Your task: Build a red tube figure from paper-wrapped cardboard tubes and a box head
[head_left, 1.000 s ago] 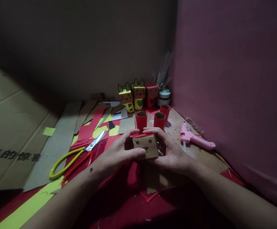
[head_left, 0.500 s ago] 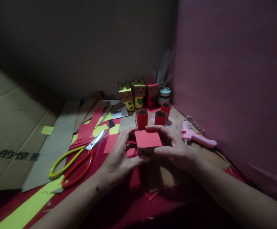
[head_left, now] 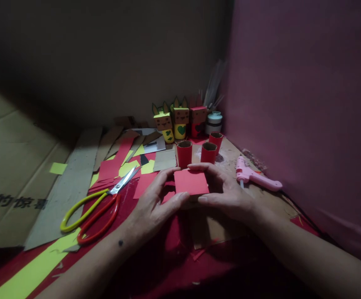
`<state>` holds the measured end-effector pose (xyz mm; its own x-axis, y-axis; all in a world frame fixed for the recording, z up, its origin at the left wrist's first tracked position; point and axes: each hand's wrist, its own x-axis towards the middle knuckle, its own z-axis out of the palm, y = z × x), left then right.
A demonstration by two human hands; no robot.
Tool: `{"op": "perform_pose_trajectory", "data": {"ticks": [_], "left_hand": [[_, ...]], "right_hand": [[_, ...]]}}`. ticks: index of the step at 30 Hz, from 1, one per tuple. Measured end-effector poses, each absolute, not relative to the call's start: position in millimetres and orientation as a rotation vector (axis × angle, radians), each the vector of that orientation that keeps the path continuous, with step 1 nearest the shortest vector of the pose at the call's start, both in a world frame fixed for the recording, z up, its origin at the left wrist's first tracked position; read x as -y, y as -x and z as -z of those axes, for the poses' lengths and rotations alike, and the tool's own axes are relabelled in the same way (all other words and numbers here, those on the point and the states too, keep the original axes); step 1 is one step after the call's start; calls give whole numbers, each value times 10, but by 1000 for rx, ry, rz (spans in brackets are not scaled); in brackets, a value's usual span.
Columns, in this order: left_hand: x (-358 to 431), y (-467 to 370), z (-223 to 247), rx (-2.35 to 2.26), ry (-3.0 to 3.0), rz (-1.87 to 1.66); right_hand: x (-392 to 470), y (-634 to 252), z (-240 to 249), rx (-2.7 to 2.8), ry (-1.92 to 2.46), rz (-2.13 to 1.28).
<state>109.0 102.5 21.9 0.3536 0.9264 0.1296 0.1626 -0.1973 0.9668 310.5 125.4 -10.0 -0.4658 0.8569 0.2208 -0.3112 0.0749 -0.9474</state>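
Observation:
A small box with a red top [head_left: 191, 181] is held between my two hands at the centre. My left hand [head_left: 160, 197] grips its left side, with the thumb at the front left corner. On the right side, my right hand [head_left: 224, 193] has its thumb by the front right corner and its fingers around the back. Just behind the box stand red cardboard tubes, one at the left [head_left: 184, 154], one in the middle [head_left: 208, 153] and one farther back [head_left: 215, 142].
Yellow-and-red-handled scissors [head_left: 114, 192] lie at the left among paper scraps [head_left: 108, 170]. A pink glue gun [head_left: 255, 176] rests at the right. Eared cardboard figures [head_left: 180, 120] and a pale blue jar [head_left: 214, 122] stand at the back. A large carton [head_left: 9, 174] is far left.
The box has tipped so that more of its red top and less of its front shows. My left thumb has moved up from below the box to its front left top edge.

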Motion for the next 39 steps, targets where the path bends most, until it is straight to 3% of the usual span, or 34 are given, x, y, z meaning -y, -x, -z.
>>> {"op": "perform_pose_trajectory", "data": {"ticks": [21,24,29,33,39], "left_hand": [[-1096,-936,-205,-880,-1611,-946],[-1115,-878,-240,-784,-1569,-852],[-1120,-884,-247,-740,-1512,-790],[-1142,-955,-257,-884,-1517,-961],[-1179,-620,-476,-1480,-1604,-1132]], "right_hand": [[-1258,-3022,25,936,578,-1836],[-1262,-3015,19,958,676,-2028],[-1255,-3006,43,1133,415,-2301],[-1264,-3043,57,1016,374,-2268],[-1316,-3088,56,910,491,-2062]]}}
